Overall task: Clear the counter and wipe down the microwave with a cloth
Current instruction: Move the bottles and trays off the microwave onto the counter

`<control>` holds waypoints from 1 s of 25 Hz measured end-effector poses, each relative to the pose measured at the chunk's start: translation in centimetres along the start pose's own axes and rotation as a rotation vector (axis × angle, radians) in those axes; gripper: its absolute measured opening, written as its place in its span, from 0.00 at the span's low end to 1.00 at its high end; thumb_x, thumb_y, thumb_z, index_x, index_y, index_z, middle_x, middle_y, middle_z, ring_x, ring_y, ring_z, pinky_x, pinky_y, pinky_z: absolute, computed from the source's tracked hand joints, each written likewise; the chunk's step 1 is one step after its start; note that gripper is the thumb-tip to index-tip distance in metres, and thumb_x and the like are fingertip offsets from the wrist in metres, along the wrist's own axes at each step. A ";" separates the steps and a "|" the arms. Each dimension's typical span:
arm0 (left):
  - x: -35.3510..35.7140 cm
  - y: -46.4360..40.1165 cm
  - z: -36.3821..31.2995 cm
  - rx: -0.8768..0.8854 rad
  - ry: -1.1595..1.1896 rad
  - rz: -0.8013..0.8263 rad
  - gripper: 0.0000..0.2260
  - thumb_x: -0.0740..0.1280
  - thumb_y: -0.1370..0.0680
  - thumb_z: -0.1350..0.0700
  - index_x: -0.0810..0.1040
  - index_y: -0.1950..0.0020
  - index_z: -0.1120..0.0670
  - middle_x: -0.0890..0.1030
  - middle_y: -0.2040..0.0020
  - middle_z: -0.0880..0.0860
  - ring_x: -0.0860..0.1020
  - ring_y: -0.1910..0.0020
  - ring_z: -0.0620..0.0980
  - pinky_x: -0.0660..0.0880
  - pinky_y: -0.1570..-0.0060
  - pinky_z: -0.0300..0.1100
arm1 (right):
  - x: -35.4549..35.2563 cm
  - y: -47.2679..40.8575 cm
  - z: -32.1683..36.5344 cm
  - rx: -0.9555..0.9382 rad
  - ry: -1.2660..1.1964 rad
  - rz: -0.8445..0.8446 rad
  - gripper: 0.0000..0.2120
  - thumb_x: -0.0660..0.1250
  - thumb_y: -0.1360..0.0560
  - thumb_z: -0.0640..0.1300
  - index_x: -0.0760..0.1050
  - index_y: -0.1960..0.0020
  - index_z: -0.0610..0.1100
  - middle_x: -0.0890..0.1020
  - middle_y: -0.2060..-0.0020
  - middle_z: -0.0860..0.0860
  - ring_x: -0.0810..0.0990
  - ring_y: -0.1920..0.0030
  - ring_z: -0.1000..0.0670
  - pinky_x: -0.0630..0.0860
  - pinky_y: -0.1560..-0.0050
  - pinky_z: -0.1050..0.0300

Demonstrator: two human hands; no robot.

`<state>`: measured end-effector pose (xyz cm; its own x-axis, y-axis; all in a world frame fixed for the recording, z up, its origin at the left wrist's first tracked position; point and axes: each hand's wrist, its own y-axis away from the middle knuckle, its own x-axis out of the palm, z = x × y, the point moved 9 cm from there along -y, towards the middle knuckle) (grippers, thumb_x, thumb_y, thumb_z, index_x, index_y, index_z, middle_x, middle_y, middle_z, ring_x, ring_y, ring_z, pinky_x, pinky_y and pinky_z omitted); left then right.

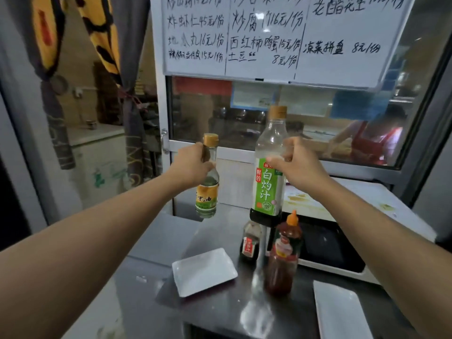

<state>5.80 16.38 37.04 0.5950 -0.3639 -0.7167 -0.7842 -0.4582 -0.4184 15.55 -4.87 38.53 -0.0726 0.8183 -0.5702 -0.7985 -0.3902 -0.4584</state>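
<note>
My left hand [193, 165] grips a small clear bottle [208, 192] with a yellow label and tan cap, held above the steel counter [220, 311]. My right hand [297, 165] grips the upper part of a tall bottle [267, 189] with a green label and tan cap, also lifted off the counter. Below it stand a small dark sauce bottle [250, 243] and a red sauce bottle [282, 260] with an orange nozzle. The white microwave [342, 204] sits at the right, its top stained yellow. No cloth is in view.
A white rectangular plate [204, 271] lies on the counter's middle, another white plate [342, 314] at the front right. Behind is a glass window [234, 113] with a handwritten menu board [269, 33] above; a person in a red apron is seen through it. A white freezer [97, 162] stands left.
</note>
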 end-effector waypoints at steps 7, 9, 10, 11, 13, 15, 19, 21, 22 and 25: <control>-4.3 2.6 10.8 -0.026 -0.048 0.064 0.11 0.66 0.23 0.53 0.72 0.45 0.58 0.78 0.48 0.57 0.75 0.52 0.54 0.72 0.53 0.46 | 11.2 2.7 3.5 0.079 -0.004 0.040 0.28 0.69 0.26 0.51 0.62 0.32 0.45 0.76 0.42 0.49 0.74 0.49 0.52 0.68 0.61 0.66; -4.8 2.8 13.0 -0.032 -0.056 0.073 0.09 0.66 0.23 0.54 0.72 0.46 0.57 0.78 0.49 0.57 0.74 0.54 0.53 0.69 0.55 0.45 | 13.6 3.1 4.0 0.097 -0.015 0.055 0.28 0.69 0.26 0.50 0.62 0.32 0.45 0.76 0.42 0.49 0.73 0.52 0.54 0.65 0.65 0.68; -4.8 2.7 14.0 -0.035 -0.054 0.081 0.10 0.65 0.23 0.54 0.72 0.46 0.57 0.78 0.49 0.57 0.74 0.54 0.53 0.69 0.55 0.45 | 14.6 3.1 4.1 0.108 -0.023 0.061 0.28 0.69 0.26 0.49 0.62 0.32 0.45 0.76 0.42 0.49 0.73 0.52 0.54 0.65 0.65 0.69; -4.7 2.6 14.7 -0.038 -0.050 0.088 0.10 0.65 0.23 0.54 0.72 0.45 0.58 0.78 0.48 0.57 0.74 0.53 0.54 0.70 0.55 0.45 | 15.3 3.0 4.1 0.115 -0.025 0.067 0.27 0.69 0.26 0.49 0.61 0.32 0.45 0.75 0.41 0.48 0.72 0.51 0.54 0.65 0.64 0.69; -4.3 2.0 16.1 -0.050 -0.039 0.103 0.11 0.65 0.23 0.55 0.72 0.43 0.58 0.78 0.48 0.58 0.75 0.51 0.55 0.70 0.54 0.45 | 16.6 2.5 4.0 0.122 -0.016 0.083 0.28 0.69 0.26 0.48 0.61 0.31 0.44 0.76 0.40 0.47 0.72 0.51 0.54 0.66 0.63 0.69; -3.5 1.0 17.1 -0.054 -0.005 0.114 0.11 0.65 0.23 0.55 0.72 0.43 0.58 0.77 0.48 0.57 0.75 0.51 0.54 0.69 0.54 0.44 | 17.7 1.4 3.6 0.124 -0.013 0.090 0.28 0.69 0.26 0.48 0.61 0.31 0.44 0.76 0.39 0.46 0.72 0.50 0.54 0.68 0.61 0.68; -0.8 -2.5 18.4 -0.049 0.055 0.131 0.09 0.65 0.23 0.56 0.72 0.45 0.57 0.77 0.51 0.56 0.75 0.52 0.54 0.70 0.55 0.44 | 19.4 -2.0 1.5 0.139 -0.024 0.075 0.28 0.69 0.26 0.47 0.60 0.31 0.44 0.76 0.38 0.46 0.72 0.50 0.54 0.69 0.56 0.65; 1.0 -4.6 18.9 -0.045 0.068 0.148 0.08 0.65 0.23 0.56 0.71 0.47 0.57 0.77 0.52 0.56 0.75 0.53 0.53 0.69 0.55 0.44 | 20.1 -4.0 0.0 0.144 -0.018 0.068 0.28 0.69 0.26 0.48 0.61 0.31 0.44 0.76 0.39 0.46 0.72 0.50 0.54 0.68 0.59 0.67; 2.1 -6.0 19.1 -0.042 0.066 0.159 0.07 0.65 0.23 0.56 0.71 0.47 0.56 0.76 0.53 0.55 0.75 0.54 0.53 0.69 0.56 0.44 | 20.6 -5.3 -1.0 0.153 -0.018 0.068 0.28 0.69 0.26 0.48 0.61 0.32 0.44 0.76 0.40 0.47 0.72 0.50 0.54 0.67 0.61 0.69; 5.5 -10.8 19.7 -0.021 0.034 0.177 0.06 0.65 0.23 0.56 0.71 0.49 0.57 0.75 0.57 0.54 0.74 0.57 0.52 0.68 0.58 0.42 | 22.2 -9.0 -4.6 0.205 -0.029 0.083 0.27 0.70 0.26 0.47 0.61 0.33 0.45 0.75 0.44 0.49 0.73 0.51 0.54 0.67 0.63 0.70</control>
<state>14.02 35.32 26.58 0.4542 -0.4675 -0.7584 -0.8735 -0.4013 -0.2757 23.89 14.88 26.82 -0.1580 0.8000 -0.5788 -0.8935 -0.3654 -0.2612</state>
